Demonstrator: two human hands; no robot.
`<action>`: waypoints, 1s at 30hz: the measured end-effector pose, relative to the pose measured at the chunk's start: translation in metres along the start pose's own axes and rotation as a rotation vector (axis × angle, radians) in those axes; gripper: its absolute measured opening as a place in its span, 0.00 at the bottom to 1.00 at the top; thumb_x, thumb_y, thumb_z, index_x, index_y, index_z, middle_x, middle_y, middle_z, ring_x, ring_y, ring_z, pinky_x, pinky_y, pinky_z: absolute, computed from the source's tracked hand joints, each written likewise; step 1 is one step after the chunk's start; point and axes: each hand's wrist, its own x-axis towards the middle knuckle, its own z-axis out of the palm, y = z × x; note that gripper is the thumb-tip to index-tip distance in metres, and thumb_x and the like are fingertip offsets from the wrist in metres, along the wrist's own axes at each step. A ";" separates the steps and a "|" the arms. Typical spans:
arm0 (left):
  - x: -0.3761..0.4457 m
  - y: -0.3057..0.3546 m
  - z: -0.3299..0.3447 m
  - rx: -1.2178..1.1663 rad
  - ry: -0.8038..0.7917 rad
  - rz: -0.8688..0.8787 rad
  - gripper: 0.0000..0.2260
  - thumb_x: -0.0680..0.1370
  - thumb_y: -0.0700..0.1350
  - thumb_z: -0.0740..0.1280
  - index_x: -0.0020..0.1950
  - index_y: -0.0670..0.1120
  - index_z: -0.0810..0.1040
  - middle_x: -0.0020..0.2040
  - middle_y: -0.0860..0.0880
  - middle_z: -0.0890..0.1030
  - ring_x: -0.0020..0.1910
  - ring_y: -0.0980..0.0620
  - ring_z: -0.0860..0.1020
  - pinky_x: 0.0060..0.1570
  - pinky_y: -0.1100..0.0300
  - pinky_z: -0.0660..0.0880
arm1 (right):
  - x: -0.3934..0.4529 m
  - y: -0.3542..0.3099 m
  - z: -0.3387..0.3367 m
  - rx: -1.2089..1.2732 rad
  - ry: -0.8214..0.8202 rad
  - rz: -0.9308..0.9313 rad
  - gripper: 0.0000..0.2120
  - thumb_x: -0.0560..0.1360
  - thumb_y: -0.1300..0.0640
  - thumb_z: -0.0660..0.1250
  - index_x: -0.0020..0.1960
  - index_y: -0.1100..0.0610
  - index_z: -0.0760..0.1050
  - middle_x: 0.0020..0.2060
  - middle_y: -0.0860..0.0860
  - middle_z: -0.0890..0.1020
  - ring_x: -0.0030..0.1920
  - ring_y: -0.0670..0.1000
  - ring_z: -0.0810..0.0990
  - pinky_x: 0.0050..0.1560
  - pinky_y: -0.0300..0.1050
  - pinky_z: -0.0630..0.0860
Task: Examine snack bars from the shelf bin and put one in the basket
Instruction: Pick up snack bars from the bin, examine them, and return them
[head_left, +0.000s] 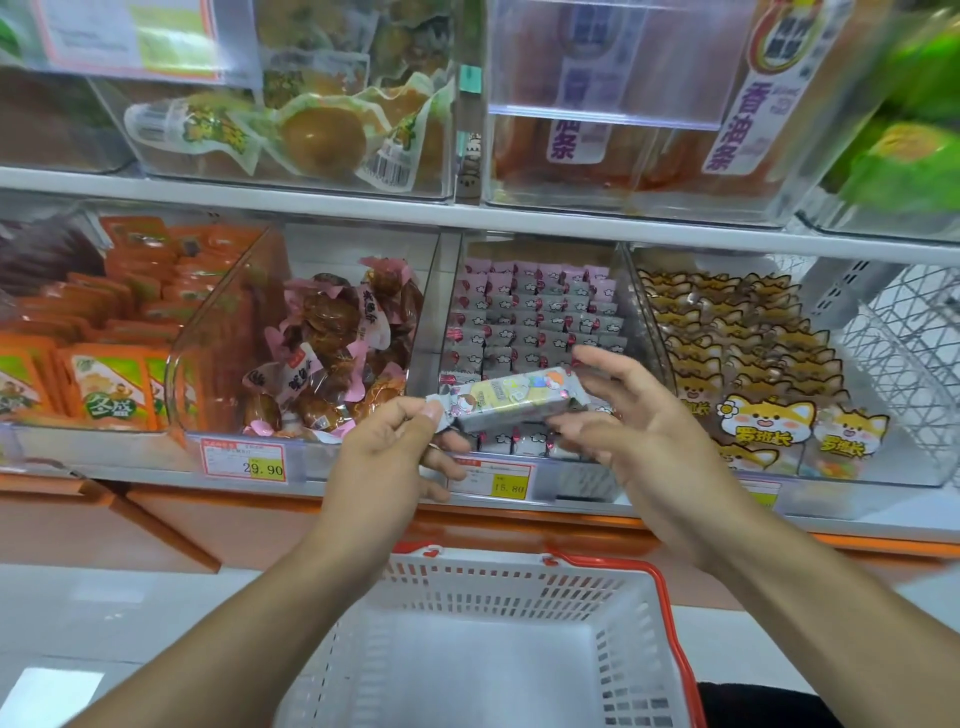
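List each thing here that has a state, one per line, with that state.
snack bar: wrapped, held level in front of the bin, above the basket
left hand: pinches the bar's left end
right hand: fingers spread, touching the bar's right end from below
shelf bin: open-topped, filled with rows of bars
basket: nothing visible inside, handle folded down
price tag: mounted on the bin front, reads 15.80
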 end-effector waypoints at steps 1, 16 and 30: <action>0.000 0.001 0.000 -0.022 -0.011 -0.015 0.10 0.84 0.46 0.63 0.46 0.45 0.79 0.37 0.48 0.85 0.31 0.54 0.80 0.27 0.63 0.76 | -0.001 0.000 0.000 -0.098 -0.045 -0.034 0.28 0.74 0.68 0.73 0.66 0.42 0.76 0.67 0.46 0.77 0.53 0.50 0.85 0.58 0.49 0.80; -0.006 0.003 -0.001 -0.140 -0.113 0.068 0.17 0.63 0.56 0.82 0.46 0.52 0.83 0.52 0.43 0.86 0.49 0.44 0.86 0.47 0.60 0.82 | -0.003 -0.006 0.009 0.056 0.056 0.015 0.19 0.69 0.44 0.73 0.53 0.55 0.85 0.46 0.57 0.87 0.39 0.51 0.83 0.39 0.37 0.80; -0.005 0.004 0.001 -0.197 -0.049 -0.096 0.11 0.68 0.55 0.74 0.41 0.48 0.87 0.45 0.48 0.87 0.39 0.55 0.84 0.40 0.65 0.80 | 0.001 -0.011 0.003 0.401 0.040 0.165 0.11 0.72 0.56 0.71 0.48 0.62 0.74 0.48 0.56 0.87 0.48 0.50 0.87 0.46 0.41 0.83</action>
